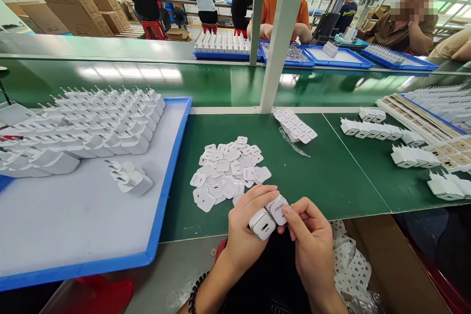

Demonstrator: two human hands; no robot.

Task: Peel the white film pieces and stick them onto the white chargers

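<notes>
Two white chargers sit side by side in my left hand [247,225], just past the bench's front edge. The nearer charger [262,224] shows a dark port slot; the other charger [277,209] has printed lettering on its face. My right hand [311,240] pinches at the right side of the lettered charger with thumb and forefinger; whatever is between those fingertips is too small to make out. Behind my hands a heap of white square face pieces [228,169] lies on the green bench [316,181].
A blue-rimmed tray [162,206] at left holds rows of white chargers [121,122]. Stacked label sheets [295,126] lie behind the heap. More chargers [371,130] stand at right. Below the bench is a cardboard box [397,265]. Several people sit beyond a metal post [281,39].
</notes>
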